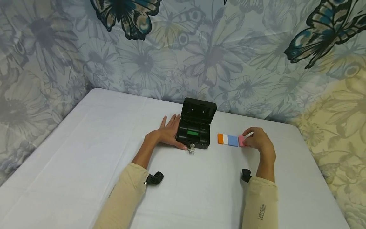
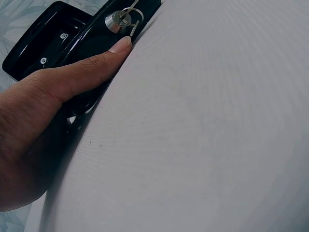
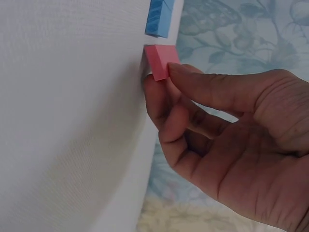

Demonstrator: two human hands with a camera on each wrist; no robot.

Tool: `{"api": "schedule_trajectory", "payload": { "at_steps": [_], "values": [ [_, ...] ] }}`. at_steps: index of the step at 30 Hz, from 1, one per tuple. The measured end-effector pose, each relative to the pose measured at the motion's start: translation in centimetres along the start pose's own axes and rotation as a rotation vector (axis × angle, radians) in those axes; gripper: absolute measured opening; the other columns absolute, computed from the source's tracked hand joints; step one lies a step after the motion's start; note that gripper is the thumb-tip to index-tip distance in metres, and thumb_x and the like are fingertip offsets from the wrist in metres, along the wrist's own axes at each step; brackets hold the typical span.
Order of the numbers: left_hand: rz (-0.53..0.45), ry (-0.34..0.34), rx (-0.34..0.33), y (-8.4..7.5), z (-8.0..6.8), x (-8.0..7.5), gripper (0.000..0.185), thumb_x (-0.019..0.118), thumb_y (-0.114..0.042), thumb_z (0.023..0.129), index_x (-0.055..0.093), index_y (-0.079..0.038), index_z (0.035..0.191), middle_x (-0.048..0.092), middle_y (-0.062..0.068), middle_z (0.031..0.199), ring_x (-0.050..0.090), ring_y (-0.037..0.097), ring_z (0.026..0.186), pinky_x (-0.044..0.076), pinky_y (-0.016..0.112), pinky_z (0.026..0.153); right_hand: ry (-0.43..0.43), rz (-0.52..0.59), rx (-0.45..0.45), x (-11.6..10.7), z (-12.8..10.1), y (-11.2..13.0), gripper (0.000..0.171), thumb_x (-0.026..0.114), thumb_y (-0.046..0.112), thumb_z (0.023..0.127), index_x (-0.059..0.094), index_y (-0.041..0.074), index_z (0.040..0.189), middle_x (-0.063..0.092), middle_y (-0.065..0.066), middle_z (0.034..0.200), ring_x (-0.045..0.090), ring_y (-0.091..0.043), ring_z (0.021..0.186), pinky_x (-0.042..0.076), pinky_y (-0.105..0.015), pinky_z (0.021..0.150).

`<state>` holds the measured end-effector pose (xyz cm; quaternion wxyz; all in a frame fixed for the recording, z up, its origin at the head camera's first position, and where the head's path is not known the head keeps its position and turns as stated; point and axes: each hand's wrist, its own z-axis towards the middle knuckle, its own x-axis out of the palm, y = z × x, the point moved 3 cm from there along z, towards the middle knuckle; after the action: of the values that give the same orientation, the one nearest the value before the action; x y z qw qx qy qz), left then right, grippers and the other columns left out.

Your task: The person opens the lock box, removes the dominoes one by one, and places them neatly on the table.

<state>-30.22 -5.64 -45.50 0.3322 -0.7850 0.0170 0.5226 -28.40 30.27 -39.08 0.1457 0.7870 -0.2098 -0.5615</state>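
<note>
A black metal cash box (image 1: 193,133) stands with its lid (image 1: 198,110) raised, a green patch (image 1: 193,133) showing inside. My left hand (image 1: 168,132) lies against its left side, fingers spread straight and thumb along the front near the lock. Keys on a ring (image 2: 130,18) hang from that lock in the left wrist view. At the right, my right hand (image 1: 257,140) pinches a small pink block (image 3: 161,59) between thumb and fingers, low over the table. Just left of it lies a flat orange, white and blue striped piece (image 1: 227,140); its blue end (image 3: 160,18) shows in the right wrist view.
A white cloth covers the table (image 1: 85,152). Behind it, a wall hanging (image 1: 168,57) with flowers and butterflies meets the back edge. Black wrist cameras (image 1: 155,178) sit on both beige sleeves (image 1: 125,194).
</note>
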Motion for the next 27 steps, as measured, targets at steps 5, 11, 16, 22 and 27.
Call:
{"api": "schedule_trajectory", "payload": {
  "at_steps": [5, 11, 16, 22, 27],
  "values": [
    [0.0, 0.001, 0.002, 0.03, 0.05, 0.04, 0.14, 0.08, -0.059, 0.081, -0.016, -0.001, 0.165, -0.016, 0.016, 0.176, -0.017, 0.031, 0.165, -0.019, 0.058, 0.129, 0.024, -0.009, 0.003, 0.3, 0.21, 0.05, 0.043, 0.066, 0.005, 0.092, 0.06, -0.008, 0.133, 0.067, -0.034, 0.124, 0.063, -0.037, 0.103, 0.052, -0.045, 0.084],
    [-0.008, 0.001, 0.0, -0.07, -0.05, -0.02, 0.14, 0.081, -0.058, 0.081, -0.015, -0.001, 0.165, -0.015, 0.016, 0.177, -0.017, 0.031, 0.165, -0.019, 0.058, 0.129, 0.022, 0.009, 0.023, 0.56, 0.42, 0.1, 0.042, 0.068, 0.003, 0.091, 0.06, -0.009, 0.131, 0.067, -0.028, 0.113, 0.062, -0.028, 0.092, 0.049, -0.032, 0.073],
    [-0.003, 0.005, 0.002, -0.01, 0.0, 0.04, 0.14, 0.08, -0.059, 0.08, -0.015, -0.001, 0.165, -0.016, 0.016, 0.176, -0.018, 0.03, 0.165, -0.02, 0.058, 0.129, 0.02, 0.024, 0.029, 0.71, 0.64, 0.1, 0.042, 0.069, 0.001, 0.09, 0.06, -0.01, 0.129, 0.067, -0.023, 0.104, 0.06, -0.023, 0.085, 0.048, -0.026, 0.067],
    [-0.022, -0.004, 0.008, 0.23, 0.31, 0.31, 0.14, 0.08, -0.059, 0.079, -0.015, -0.001, 0.165, -0.016, 0.016, 0.176, -0.018, 0.03, 0.165, -0.022, 0.056, 0.129, 0.034, 0.023, 0.03, 0.68, 0.67, 0.06, 0.042, 0.069, 0.003, 0.091, 0.06, -0.01, 0.13, 0.067, -0.023, 0.105, 0.061, -0.022, 0.085, 0.048, -0.027, 0.068],
    [-0.027, -0.001, 0.01, 0.27, 0.37, 0.36, 0.141, 0.08, -0.06, 0.078, -0.015, -0.002, 0.165, -0.017, 0.015, 0.176, -0.02, 0.029, 0.165, -0.023, 0.056, 0.128, 0.046, 0.015, 0.035, 0.57, 0.58, 0.04, 0.043, 0.068, 0.005, 0.092, 0.059, -0.01, 0.132, 0.067, -0.025, 0.109, 0.061, -0.024, 0.088, 0.048, -0.028, 0.07]
  ]
}}
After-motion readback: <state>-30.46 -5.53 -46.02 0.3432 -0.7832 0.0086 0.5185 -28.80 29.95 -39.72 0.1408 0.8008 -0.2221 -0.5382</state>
